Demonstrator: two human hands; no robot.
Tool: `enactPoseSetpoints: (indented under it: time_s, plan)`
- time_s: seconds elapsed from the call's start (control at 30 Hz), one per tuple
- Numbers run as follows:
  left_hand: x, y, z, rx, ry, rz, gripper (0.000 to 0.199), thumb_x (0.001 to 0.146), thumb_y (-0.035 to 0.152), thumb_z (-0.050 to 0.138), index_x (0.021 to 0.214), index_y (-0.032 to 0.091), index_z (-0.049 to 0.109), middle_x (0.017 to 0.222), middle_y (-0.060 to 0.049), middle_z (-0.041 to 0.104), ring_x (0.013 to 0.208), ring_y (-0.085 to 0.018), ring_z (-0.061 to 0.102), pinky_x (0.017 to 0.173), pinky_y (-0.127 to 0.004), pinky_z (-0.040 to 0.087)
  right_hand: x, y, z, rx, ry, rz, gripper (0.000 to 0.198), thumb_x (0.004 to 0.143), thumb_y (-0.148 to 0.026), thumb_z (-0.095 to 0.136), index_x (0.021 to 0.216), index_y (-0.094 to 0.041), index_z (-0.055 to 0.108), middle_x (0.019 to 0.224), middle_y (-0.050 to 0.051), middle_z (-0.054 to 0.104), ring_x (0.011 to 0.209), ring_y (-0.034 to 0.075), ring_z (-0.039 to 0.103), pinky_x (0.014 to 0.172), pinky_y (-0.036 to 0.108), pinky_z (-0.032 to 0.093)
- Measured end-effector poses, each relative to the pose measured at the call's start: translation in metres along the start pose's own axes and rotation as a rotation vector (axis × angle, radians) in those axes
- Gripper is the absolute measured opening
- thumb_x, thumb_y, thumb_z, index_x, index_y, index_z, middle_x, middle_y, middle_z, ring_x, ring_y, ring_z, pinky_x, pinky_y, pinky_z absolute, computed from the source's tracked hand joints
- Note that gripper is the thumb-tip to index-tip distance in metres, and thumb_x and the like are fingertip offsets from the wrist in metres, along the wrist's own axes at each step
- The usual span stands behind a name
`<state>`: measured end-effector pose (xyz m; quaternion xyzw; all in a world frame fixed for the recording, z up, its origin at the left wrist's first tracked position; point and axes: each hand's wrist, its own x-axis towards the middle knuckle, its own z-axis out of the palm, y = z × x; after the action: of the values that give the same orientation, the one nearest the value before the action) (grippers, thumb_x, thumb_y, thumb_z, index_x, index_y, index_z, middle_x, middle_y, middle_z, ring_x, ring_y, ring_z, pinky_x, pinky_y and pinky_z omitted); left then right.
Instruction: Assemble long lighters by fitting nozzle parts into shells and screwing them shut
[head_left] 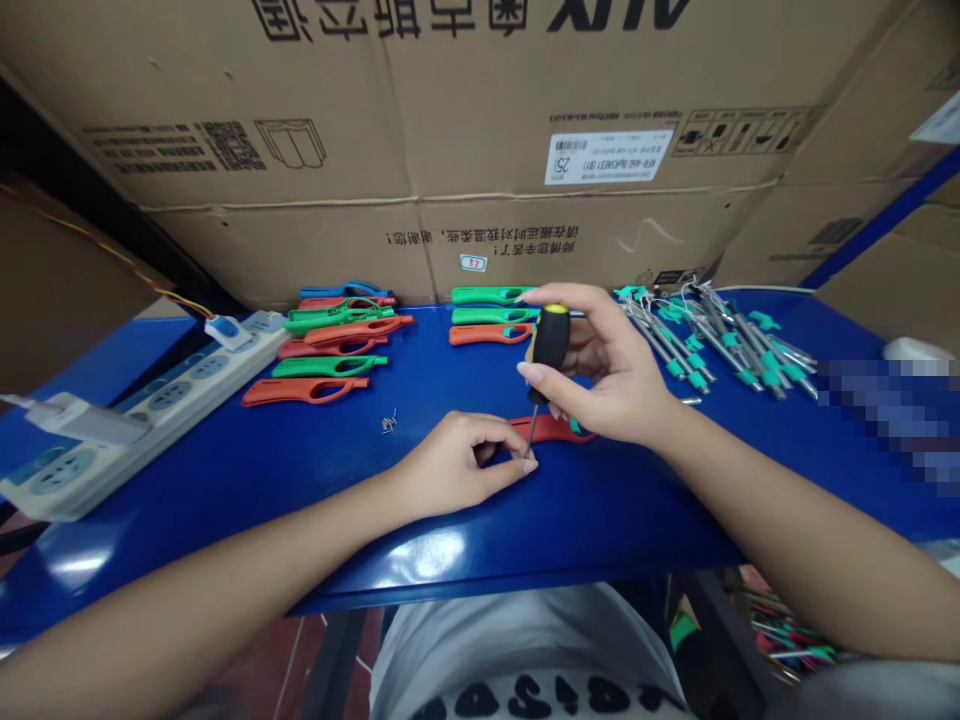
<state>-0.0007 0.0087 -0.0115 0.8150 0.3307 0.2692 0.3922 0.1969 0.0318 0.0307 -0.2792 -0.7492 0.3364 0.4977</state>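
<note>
My right hand (pixel 611 370) is closed around the black and yellow handle of a small screwdriver (pixel 551 340), which points down and leans slightly. Its thin metal shaft ends between the thumb and forefinger of my left hand (pixel 469 460), which pinch at the tip; whether a screw sits there I cannot make out. Just behind the fingers a red lighter handle (pixel 551 431) with a green trigger lies flat on the table, its left part hidden by my left hand. A few small screws (pixel 389 421) lie loose to the left of my left hand.
Red, green and blue lighter handles (pixel 322 390) lie stacked at left, and more green and red handles (pixel 484 316) at back centre. Metal lighter tubes (pixel 739 340) with green parts are piled at right. A white power strip (pixel 172 400) runs along the left; cardboard (pixel 480 160) walls the back.
</note>
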Motion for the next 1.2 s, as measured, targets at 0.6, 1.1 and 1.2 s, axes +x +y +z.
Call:
enactPoseSetpoints:
  time_s: [0.6, 1.1, 1.2]
  plan:
    - [-0.001, -0.013, 0.002, 0.220, 0.121, 0.099, 0.039, 0.085, 0.017, 0.067, 0.124, 0.018, 0.062, 0.124, -0.011, 0.070, 0.116, -0.027, 0.065, 0.102, -0.045, 0.051, -0.005, 0.012, 0.010, -0.148, 0.168, -0.110, 0.054, 0.084, -0.027, 0.075, 0.133, -0.033, 0.054, 0.126, 0.004, 0.063, 0.071, 0.013, 0.067, 0.058, 0.029, 0.063]
    - [0.000, -0.012, 0.002, 0.235, 0.118, 0.106, 0.033, 0.084, 0.014, 0.065, 0.117, 0.018, 0.065, 0.114, -0.010, 0.073, 0.105, -0.026, 0.068, 0.096, -0.044, 0.053, -0.008, 0.021, 0.012, -0.228, 0.132, -0.199, 0.057, 0.085, -0.026, 0.074, 0.137, -0.034, 0.052, 0.133, 0.006, 0.061, 0.083, 0.016, 0.069, 0.063, 0.029, 0.063]
    - [0.000, -0.012, 0.002, 0.252, 0.115, 0.110, 0.031, 0.085, 0.016, 0.066, 0.115, 0.018, 0.066, 0.113, -0.011, 0.073, 0.106, -0.027, 0.067, 0.095, -0.044, 0.053, -0.007, 0.020, 0.010, -0.248, 0.112, -0.206, 0.058, 0.085, -0.025, 0.074, 0.138, -0.034, 0.051, 0.133, 0.006, 0.061, 0.083, 0.018, 0.069, 0.063, 0.030, 0.063]
